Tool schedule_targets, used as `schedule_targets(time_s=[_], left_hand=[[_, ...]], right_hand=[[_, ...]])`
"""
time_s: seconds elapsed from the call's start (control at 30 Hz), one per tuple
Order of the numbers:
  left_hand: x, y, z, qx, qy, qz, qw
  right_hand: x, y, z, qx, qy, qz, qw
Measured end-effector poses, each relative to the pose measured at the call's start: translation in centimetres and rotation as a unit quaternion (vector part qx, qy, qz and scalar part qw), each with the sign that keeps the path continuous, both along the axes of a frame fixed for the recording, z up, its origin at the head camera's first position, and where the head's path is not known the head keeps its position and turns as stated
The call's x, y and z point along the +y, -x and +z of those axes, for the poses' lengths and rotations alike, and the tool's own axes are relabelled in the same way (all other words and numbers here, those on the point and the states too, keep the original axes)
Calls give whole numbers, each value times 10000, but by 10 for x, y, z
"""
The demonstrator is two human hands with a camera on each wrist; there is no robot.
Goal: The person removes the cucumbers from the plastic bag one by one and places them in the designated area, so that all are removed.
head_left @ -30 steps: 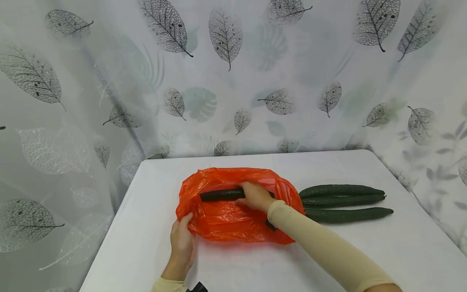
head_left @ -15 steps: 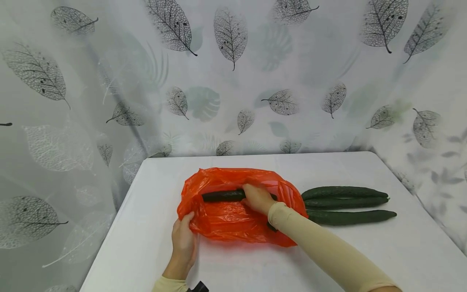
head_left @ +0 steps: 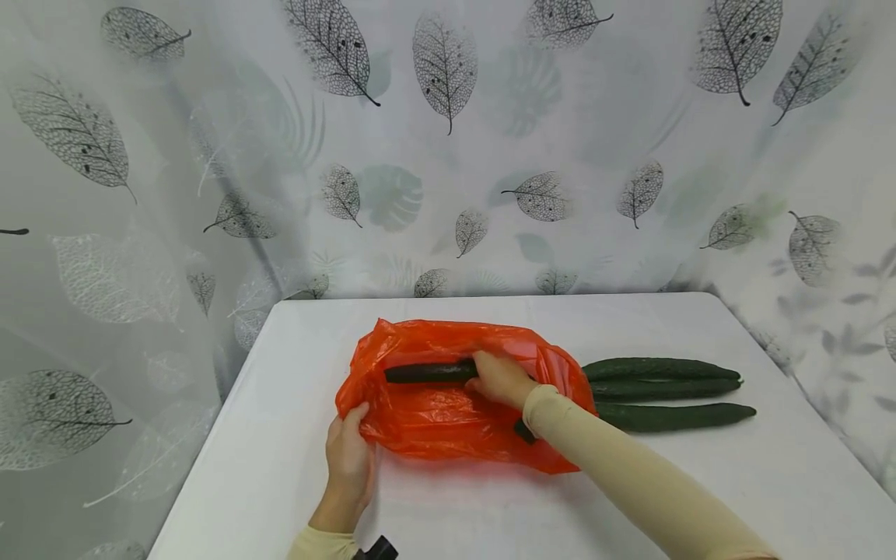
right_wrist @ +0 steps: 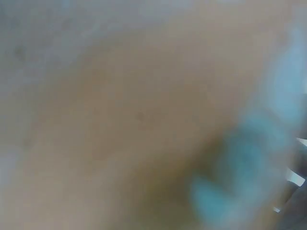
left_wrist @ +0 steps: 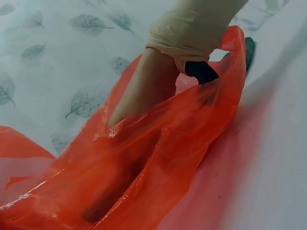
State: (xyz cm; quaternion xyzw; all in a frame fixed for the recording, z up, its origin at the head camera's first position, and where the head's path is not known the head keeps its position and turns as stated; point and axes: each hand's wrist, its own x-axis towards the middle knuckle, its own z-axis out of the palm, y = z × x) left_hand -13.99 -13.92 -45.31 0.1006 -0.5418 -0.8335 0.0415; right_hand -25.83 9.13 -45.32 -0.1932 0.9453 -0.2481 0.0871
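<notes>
An orange-red plastic bag lies spread on the table with its mouth gaping upward. Inside it is a dark green cucumber, lying roughly left to right. My right hand reaches into the bag and grips the cucumber near its right part; the fingertips are partly hidden. At the bag's left rim, my left hand pinches the plastic between thumb and fingers. Through the thin bag in the left wrist view, a dark long shape shows below the right hand. The right wrist view is too blurred to read.
Several cucumbers lie side by side on the white table, right of the bag, their left ends hidden behind it. A leaf-patterned curtain hangs behind the table and along both sides.
My right hand has shifted slightly right relative to the cucumber inside the bag. The bag's right side has spread a little to the right. My left hand keeps its hold on the rim.
</notes>
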Motion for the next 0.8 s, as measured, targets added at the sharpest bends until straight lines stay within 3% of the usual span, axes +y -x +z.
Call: schedule_targets(time_s=[0.33,0.57,0.8], left_hand=[[-4,1,4,54,-25,334,9994],[-10,4,5,210,-180,530,9982],[-9,4,4,232,-94,441,9987]], right_hand=[[9,-7,21,-583,13,-159,9982],[13,-15,31,-864,519,-199,9947],[13,-25,42,-1219,1196,179,9851]])
